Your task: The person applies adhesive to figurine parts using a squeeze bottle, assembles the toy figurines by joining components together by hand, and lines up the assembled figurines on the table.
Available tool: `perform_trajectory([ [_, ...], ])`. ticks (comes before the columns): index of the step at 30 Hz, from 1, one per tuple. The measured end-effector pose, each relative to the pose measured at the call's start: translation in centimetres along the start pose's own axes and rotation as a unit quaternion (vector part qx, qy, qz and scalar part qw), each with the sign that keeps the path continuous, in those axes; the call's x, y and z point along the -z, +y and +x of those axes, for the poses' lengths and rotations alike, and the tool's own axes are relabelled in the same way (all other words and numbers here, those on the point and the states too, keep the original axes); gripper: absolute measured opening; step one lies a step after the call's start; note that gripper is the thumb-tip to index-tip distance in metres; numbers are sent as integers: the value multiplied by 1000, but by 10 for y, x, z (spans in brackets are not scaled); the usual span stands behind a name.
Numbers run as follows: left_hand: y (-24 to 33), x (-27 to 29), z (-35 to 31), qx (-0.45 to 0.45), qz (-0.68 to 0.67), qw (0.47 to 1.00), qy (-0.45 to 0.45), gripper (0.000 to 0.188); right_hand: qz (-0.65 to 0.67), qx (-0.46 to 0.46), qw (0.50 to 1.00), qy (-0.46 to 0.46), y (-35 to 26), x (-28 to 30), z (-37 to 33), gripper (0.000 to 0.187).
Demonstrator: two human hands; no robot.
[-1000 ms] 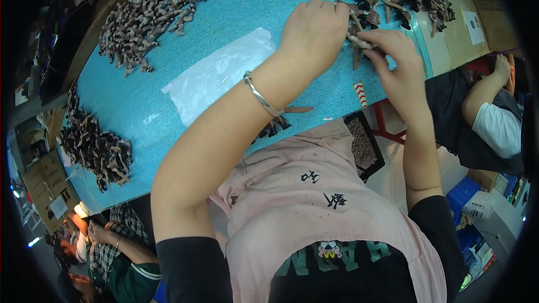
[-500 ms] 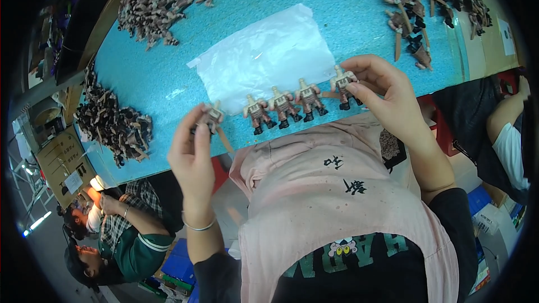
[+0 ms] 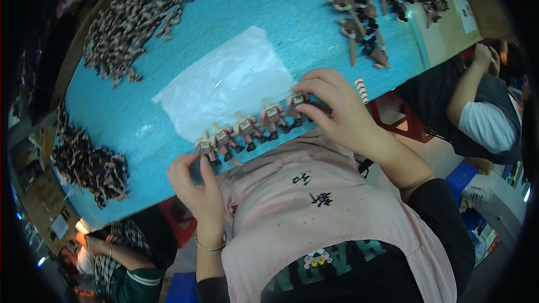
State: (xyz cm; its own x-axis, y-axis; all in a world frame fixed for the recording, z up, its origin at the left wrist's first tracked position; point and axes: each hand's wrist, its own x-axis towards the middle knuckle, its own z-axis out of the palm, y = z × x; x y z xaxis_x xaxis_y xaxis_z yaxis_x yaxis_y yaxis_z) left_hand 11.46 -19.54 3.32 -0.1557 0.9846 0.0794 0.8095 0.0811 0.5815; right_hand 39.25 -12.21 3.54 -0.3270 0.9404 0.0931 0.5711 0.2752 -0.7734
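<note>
Observed at work: a large table top in bright blue (image 3: pixel 303 25), slanting across the view, edge bent by the lens. Below it, noted a pink apron (image 3: pixel 314 225) with dark lettering, worn over a black shirt. Seen beyond the table at right, a co-worker in a white sleeve (image 3: pixel 488 126); at lower left, another in a green sleeve (image 3: pixel 140 281).

Recorded at far left, a heap of pale brown parts (image 3: pixel 143 19); nearer, a heap of dark parts (image 3: pixel 92 160). At upper right, found a loose spread of brown and black figures (image 3: pixel 359 19).

Noted centrally, a white plastic sheet (image 3: pixel 224 81), lying flat and creased. Along its near side, close to the table edge, counted five small figures in a slanting row (image 3: pixel 247 128), pale at top, dark at feet.

Found the right hand (image 3: pixel 337 109) pinching the rightmost figure (image 3: pixel 298 100) between thumb and fingers. Found the left hand (image 3: pixel 195 184) with thumb and forefinger against the leftmost figure (image 3: pixel 206 146); cannot tell whether gripped or merely steadied.

Lastly, logged a red-and-white striped strip (image 3: pixel 361 90) near the table edge, right of the right hand.
</note>
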Motion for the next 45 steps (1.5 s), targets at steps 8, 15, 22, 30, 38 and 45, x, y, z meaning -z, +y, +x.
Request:
perform_trajectory([
  [8,1,6,0,-12,-12,1000,2,12,-101,-109,963,227,30,52,-8,30],
  [15,44,-6,25,-162,-10,987,-15,32,-220,-174,945,169,65,75,-17,43],
  [22,88,-48,35,-260,-16,956,-138,65,-39,-253,962,97,64,86,-21,41],
  [30,104,-69,38,-282,-3,947,-153,61,45,-12,999,5,41,83,-15,30],
  [38,106,-71,38,-270,5,951,-153,59,-48,63,987,-142,50,76,-12,40],
  [45,105,-72,39,-268,2,952,-147,59,-52,38,992,-106,36,72,-15,58],
])
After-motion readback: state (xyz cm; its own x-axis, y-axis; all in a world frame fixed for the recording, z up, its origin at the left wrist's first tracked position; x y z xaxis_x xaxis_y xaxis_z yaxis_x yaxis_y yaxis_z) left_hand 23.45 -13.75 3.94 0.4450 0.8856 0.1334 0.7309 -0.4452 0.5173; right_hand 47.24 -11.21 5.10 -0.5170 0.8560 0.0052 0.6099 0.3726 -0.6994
